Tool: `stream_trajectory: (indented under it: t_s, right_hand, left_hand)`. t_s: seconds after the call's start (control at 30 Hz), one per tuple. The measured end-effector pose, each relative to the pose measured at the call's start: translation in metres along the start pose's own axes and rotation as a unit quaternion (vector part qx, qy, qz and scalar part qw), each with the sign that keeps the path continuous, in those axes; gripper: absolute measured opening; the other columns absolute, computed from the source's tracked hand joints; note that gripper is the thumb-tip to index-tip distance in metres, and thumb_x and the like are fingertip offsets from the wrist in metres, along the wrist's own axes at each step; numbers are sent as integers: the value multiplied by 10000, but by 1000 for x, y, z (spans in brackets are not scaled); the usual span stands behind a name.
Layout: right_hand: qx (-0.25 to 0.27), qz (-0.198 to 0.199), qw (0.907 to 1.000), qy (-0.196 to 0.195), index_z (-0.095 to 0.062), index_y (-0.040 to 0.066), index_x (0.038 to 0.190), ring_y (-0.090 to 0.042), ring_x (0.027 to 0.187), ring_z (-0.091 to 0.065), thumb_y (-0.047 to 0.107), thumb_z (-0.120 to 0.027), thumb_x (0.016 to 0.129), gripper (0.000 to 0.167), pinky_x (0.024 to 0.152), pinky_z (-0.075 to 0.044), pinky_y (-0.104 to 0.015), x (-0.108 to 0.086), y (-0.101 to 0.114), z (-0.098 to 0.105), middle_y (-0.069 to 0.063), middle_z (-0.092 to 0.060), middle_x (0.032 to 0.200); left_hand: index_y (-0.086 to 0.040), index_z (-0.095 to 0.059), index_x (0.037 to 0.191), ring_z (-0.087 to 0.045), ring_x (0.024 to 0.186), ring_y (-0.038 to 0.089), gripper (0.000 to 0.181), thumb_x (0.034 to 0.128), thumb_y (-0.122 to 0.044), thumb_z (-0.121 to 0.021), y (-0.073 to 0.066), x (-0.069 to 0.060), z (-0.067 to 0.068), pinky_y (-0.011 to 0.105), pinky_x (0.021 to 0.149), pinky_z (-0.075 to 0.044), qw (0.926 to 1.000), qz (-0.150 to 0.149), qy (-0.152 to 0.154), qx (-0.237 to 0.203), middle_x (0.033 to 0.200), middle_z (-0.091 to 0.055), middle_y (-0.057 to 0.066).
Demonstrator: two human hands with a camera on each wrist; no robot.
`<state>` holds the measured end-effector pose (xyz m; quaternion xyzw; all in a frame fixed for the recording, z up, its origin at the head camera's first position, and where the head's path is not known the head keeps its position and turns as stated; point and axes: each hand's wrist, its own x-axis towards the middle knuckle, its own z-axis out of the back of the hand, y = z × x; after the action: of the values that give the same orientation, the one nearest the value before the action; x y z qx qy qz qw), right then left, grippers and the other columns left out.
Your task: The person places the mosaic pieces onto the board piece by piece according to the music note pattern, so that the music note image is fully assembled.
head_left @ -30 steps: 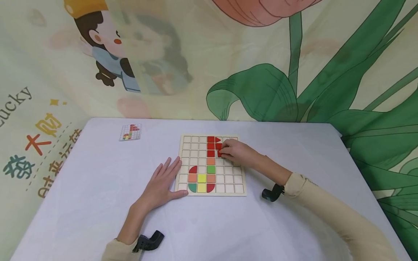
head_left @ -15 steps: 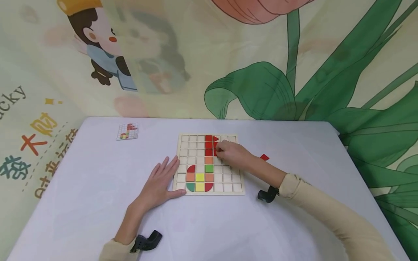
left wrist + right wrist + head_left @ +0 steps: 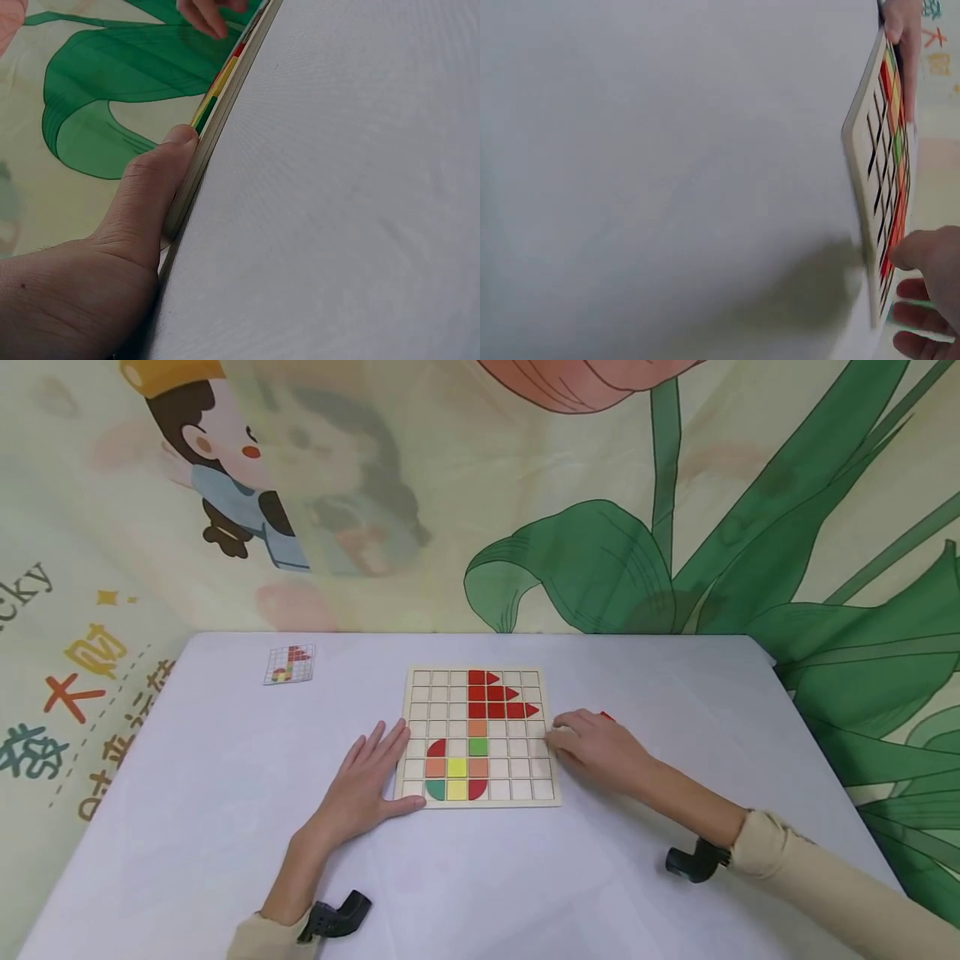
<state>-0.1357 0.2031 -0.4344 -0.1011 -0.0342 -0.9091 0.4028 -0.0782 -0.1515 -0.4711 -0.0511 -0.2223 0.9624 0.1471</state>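
Observation:
A square wooden grid board lies on the table, several coloured tiles set in its cells. Red tiles form three rows at its top, each row ending in a point to the right. Below are orange, green, yellow and rounded tiles. My left hand lies with spread fingers along the board's left edge, its thumb on the rim at the near corner. Just off the right edge is my right hand, fingers loosely bent, nothing visible in them. A red piece shows partly behind that hand.
A small card printed with a coloured grid pattern lies at the table's back left. White cloth covers the table. Behind its far edge stands a printed backdrop.
My right hand has left the red tiles and moved right, off the board, uncovering the red rows. The loose red piece, visible half a second ago, is now mostly hidden. My left hand stays put.

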Motion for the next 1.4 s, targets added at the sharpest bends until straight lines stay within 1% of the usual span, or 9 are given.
stream_trajectory:
  t_s: [0.13,0.27,0.37,0.47,0.63,0.9,1.17,1.27,1.4]
  right_hand:
    - [75,-979,9951,-106,-730,53,997,-147,680,-580,99,-747,827,177,592,-536,-276,-21,-19,4,-60,-660,834]
    - [508,-1719,9837,112,-717,14,1035,-146,659,-571,94,-726,847,205,599,-552,-290,-27,-31,4,-95,-639,864]
    - [764,-1935,9780,146,-715,5,1074,-184,706,-613,85,-743,832,257,643,-585,-313,-26,-35,3,-137,-638,946]
    - [862,-1992,9758,270,-712,-9,1093,-221,762,-642,92,-745,833,281,683,-594,-330,-24,-36,3,-162,-635,998]
    - [854,-1751,9800,413,-711,-43,1088,-282,893,-667,111,-732,846,288,764,-586,-373,-25,-37,-2,-186,-654,1048]
    - [982,-1502,9837,-83,-722,-7,983,-330,998,-662,0,-753,795,191,850,-578,-423,-25,-48,-11,-185,-685,1073]
    - [1213,-2015,9718,-184,-694,27,999,-267,929,-630,30,-718,840,161,804,-574,-397,-24,-55,-18,-126,-717,1008]
    - [1099,-2030,9728,-184,-702,38,1014,-246,914,-627,56,-726,837,180,791,-580,-383,-22,-55,-19,-108,-712,999]
    - [939,-2075,9737,-58,-712,61,998,-229,883,-615,182,-766,826,217,765,-569,-372,-17,-52,-17,-81,-705,954]
  left_hand:
    - [-108,-244,1544,-89,1527,317,1026,761,-555,-733,2,-1,1,541,1226,-99,10000,20,-19,2,1637,-193,65]
    - [-112,-240,1546,-85,1529,313,1028,762,-564,-728,3,-1,0,536,1227,-95,10000,22,6,-3,1639,-189,61]
    - [-115,-234,1548,-83,1529,311,1029,764,-570,-722,4,-1,-1,534,1229,-90,10000,8,10,-12,1639,-186,60]
    - [-114,-235,1547,-83,1529,310,1030,764,-570,-722,4,0,-1,532,1229,-89,10000,4,-7,-20,1639,-189,60]
    - [-113,-240,1546,-85,1529,310,1027,764,-568,-725,3,0,-2,532,1229,-92,10000,-2,-6,-31,1638,-190,58]
    - [-115,-236,1547,-82,1530,303,1031,761,-563,-732,2,0,-2,525,1230,-87,10000,-9,-26,-60,1640,-186,50]
    - [-112,-234,1547,-82,1531,304,1036,761,-571,-729,1,0,-2,524,1230,-86,10000,-19,-33,-26,1639,-189,52]
    - [-112,-236,1547,-85,1530,306,1033,762,-566,-729,1,0,-2,526,1229,-91,10000,-38,-48,-6,1638,-192,55]
    - [-113,-239,1546,-91,1528,308,1033,760,-565,-732,1,0,-1,528,1228,-99,10000,-32,-48,30,1637,-197,58]
